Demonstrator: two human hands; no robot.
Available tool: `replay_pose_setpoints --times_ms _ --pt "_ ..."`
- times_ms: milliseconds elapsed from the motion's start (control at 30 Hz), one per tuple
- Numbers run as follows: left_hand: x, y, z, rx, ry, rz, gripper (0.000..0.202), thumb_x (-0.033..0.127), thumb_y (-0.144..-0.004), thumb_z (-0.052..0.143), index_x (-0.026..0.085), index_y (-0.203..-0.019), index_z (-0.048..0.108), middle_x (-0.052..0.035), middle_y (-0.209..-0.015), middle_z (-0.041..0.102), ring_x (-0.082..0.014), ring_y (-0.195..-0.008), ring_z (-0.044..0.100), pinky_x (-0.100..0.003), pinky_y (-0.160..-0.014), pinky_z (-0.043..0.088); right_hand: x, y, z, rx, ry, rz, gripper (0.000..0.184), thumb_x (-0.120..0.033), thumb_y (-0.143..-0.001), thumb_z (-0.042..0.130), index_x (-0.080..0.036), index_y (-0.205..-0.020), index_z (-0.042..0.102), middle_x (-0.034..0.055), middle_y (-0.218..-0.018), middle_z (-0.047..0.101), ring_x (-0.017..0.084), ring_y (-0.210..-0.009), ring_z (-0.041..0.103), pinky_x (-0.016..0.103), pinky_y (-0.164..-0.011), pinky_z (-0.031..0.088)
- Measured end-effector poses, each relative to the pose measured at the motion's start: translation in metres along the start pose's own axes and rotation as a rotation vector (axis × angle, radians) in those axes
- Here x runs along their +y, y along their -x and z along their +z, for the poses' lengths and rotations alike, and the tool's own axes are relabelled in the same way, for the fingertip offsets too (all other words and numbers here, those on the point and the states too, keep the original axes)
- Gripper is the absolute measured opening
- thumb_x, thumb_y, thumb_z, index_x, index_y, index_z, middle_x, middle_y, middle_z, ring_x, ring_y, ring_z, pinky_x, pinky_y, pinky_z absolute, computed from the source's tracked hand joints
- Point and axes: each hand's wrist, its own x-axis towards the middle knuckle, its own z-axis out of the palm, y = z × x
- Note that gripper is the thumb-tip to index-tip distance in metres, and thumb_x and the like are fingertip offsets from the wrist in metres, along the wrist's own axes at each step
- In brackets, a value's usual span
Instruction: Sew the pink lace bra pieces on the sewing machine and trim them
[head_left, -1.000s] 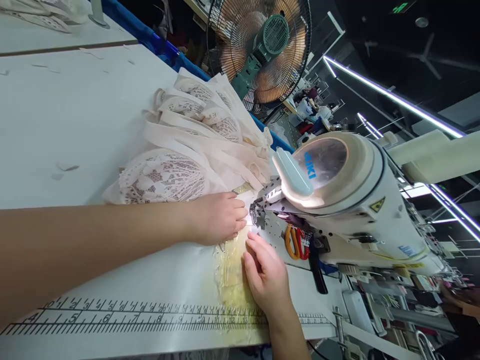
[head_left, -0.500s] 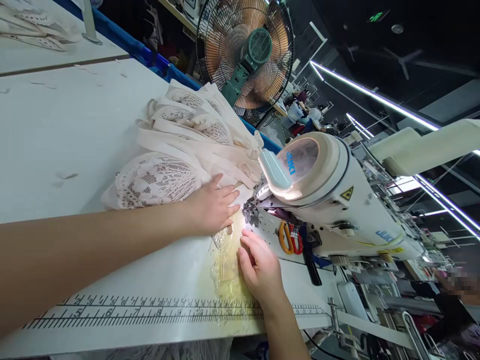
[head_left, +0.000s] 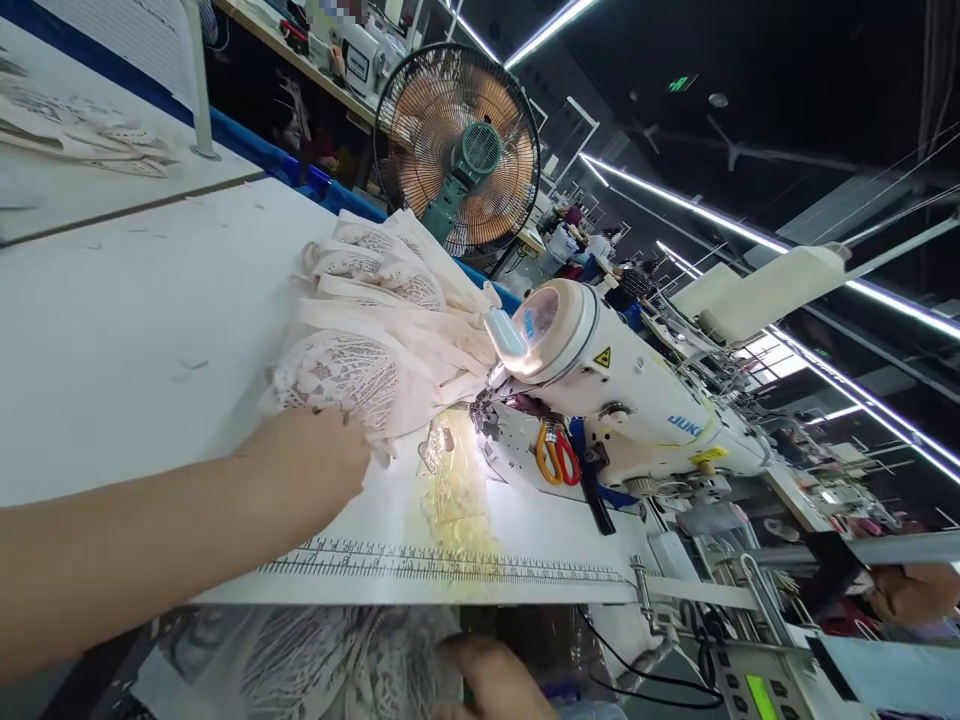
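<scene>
My left hand (head_left: 322,460) is at the near side of a cream lace bra (head_left: 337,370) on the table, its back towards me. Its fingers are smeared and partly hidden, so I cannot tell if they grip the lace. Below the table's front edge, my right hand (head_left: 499,680) is blurred beside a heap of pale lace pieces (head_left: 337,660), its visible fingers apart. The white sewing machine (head_left: 600,360) stands at the right of the bra, its needle area lit. Yellowed clear tape (head_left: 454,490) covers the tabletop in front of the needle.
Orange-handled and red-handled scissors (head_left: 556,455) lie by the machine bed. A printed ruler (head_left: 450,563) runs along the table's front edge. More cream lace garments (head_left: 390,265) are heaped behind, near a large fan (head_left: 461,150). A control box (head_left: 757,680) is at lower right.
My left hand has drawn back left from near the needle to the bra's near edge. My right hand has left the tape and dropped below the table edge. The view has shifted.
</scene>
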Motion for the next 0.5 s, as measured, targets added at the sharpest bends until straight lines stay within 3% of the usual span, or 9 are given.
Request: replay_pose_setpoints --times_ms 100,167,300,400,500 --pt "-0.004 0.005 -0.014 -0.128 -0.085 -0.051 0.021 0.024 -0.077 0.065 0.015 -0.094 0.074 -0.0152 -0.095 0.071 -0.0328 -0.088 0.063 -0.043 -0.073 0.046 0.001 -0.009 0.017 -0.071 0.061 0.162 0.051 -0.018 -0.072 0.07 -0.01 -0.121 0.066 0.0187 -0.113 0.07 0.035 -0.103 0.067 0.041 -0.087 0.054" --pt "-0.005 0.004 -0.026 -0.156 -0.089 -0.053 0.033 0.025 -0.08 0.063 0.012 -0.11 0.071 -0.0181 -0.114 0.068 -0.0356 -0.103 0.061 -0.05 -0.087 0.044 -0.003 -0.011 0.022 -0.101 0.081 0.269 0.058 -0.012 -0.071 0.066 -0.01 -0.129 0.061 0.0186 -0.121 0.066 0.034 -0.112 0.063 0.04 -0.094 0.051" --pt "-0.011 0.0 -0.035 -0.182 -0.028 -0.102 0.046 0.024 -0.085 0.058 0.009 -0.128 0.06 -0.0204 -0.135 0.058 -0.0374 -0.124 0.052 -0.057 -0.104 0.034 -0.011 -0.009 0.02 -0.074 0.105 0.308 0.048 -0.01 -0.071 0.064 -0.014 -0.119 0.068 0.0163 -0.114 0.068 0.034 -0.109 0.064 0.04 -0.093 0.051" --pt "-0.018 -0.001 -0.033 -0.18 0.028 -0.133 0.049 0.026 -0.087 0.055 0.01 -0.133 0.055 -0.0197 -0.14 0.053 -0.0365 -0.13 0.047 -0.059 -0.108 0.029 -0.013 -0.007 0.014 -0.033 0.132 0.265 0.043 -0.008 -0.074 0.059 -0.018 -0.115 0.069 0.0141 -0.11 0.069 0.032 -0.103 0.066 0.039 -0.089 0.052" --pt "-0.022 0.001 -0.032 -0.171 0.075 -0.147 0.05 0.026 -0.087 0.055 0.013 -0.136 0.053 -0.0179 -0.144 0.049 -0.0353 -0.134 0.043 -0.06 -0.11 0.026 -0.014 -0.005 0.006 -0.021 0.146 0.221 0.032 -0.005 -0.078 0.053 -0.019 -0.1 0.071 0.0124 -0.097 0.071 0.029 -0.091 0.069 0.034 -0.078 0.053"
